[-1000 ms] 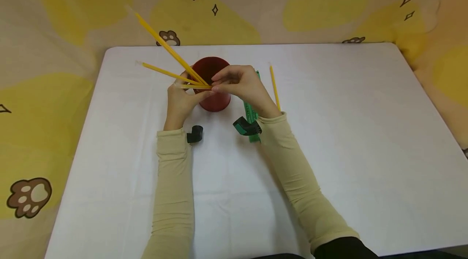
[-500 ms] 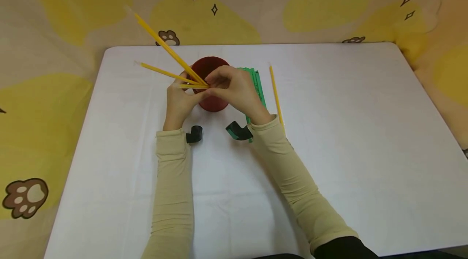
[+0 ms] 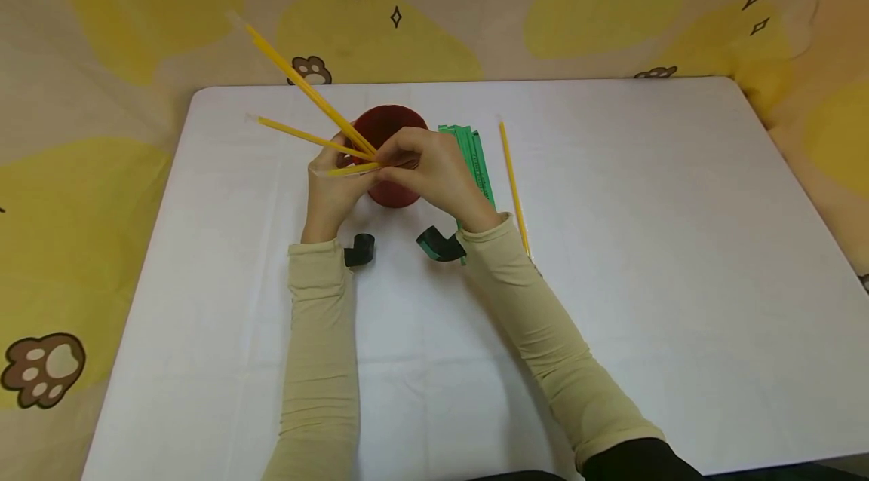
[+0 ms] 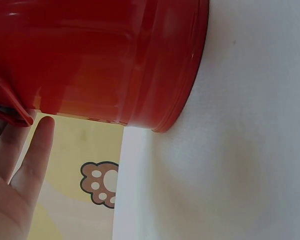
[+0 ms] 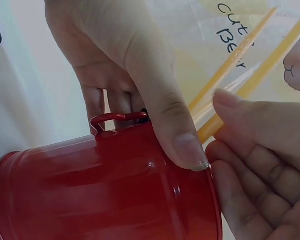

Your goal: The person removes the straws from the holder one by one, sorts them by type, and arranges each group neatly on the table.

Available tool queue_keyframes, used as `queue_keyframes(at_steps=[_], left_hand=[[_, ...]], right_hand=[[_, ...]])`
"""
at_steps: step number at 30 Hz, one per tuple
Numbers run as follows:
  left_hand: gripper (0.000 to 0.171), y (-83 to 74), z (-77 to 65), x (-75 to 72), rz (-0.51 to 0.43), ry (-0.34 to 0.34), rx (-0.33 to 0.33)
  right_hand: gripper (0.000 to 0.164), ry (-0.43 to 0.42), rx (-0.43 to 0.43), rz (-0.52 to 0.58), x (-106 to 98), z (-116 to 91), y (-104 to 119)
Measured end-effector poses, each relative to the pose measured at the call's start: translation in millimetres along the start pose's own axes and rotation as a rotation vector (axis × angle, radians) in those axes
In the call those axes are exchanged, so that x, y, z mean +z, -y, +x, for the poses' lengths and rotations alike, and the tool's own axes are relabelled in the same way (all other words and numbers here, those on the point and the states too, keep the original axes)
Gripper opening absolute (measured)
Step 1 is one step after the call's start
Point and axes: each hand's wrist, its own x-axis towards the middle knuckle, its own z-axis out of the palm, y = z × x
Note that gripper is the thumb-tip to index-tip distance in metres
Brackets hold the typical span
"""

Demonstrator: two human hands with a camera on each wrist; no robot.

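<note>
A red metal bucket point(image 3: 397, 193) stands on the table before me, open at the top and with small side loops. My left hand point(image 3: 329, 198) holds it from the left, the thumb laid over the rim in the right wrist view. Several yellow drinking straws point(image 3: 305, 85) in clear wrappers fan out leftward across the rim. Between thumb and fingertips, my right hand point(image 3: 444, 172) pinches them at their lower ends. A shorter-looking straw point(image 3: 353, 170) lies lowest in the fan. The left wrist view shows the bucket's side point(image 4: 90, 55) and some straight left fingers point(image 4: 37, 155).
Green printed strips point(image 3: 478, 160) lie to the right of the bucket, partly under my right wrist. Beyond them a single yellow straw point(image 3: 513, 179) rests on the white table point(image 3: 645, 240). A patterned cloth point(image 3: 434, 36) hangs behind the table.
My right hand has shifted left over the bucket, uncovering more of the green strips and the lone straw. The lowest straw in the fan has tilted, its left end dropping. The left hand stays put.
</note>
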Motion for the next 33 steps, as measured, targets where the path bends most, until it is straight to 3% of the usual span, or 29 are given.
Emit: queue_keyframes(at_steps=[9, 19, 26, 33], left_hand=[[0.053, 1.0, 2.7, 0.3, 0.119, 0.006, 0.024], [0.059, 2.8, 3.1, 0.7, 0.133, 0.001, 0.039], [0.061, 2.1, 2.4, 0.6, 0.12, 0.006, 0.013], [0.062, 1.7, 2.1, 0.6, 0.102, 0.017, -0.059]], right_hand=[[0.01, -0.07, -0.073, 0.065, -3.0, -0.2, -2.0], [0.009, -0.26, -0.234, 0.089, -14.5, -0.2, -1.5], [0.007, -0.363, -0.226, 0.198, -22.8, -1.2, -1.5], [0.009, -0.489, -0.186, 0.363, -29.0, -3.2, 1.3]])
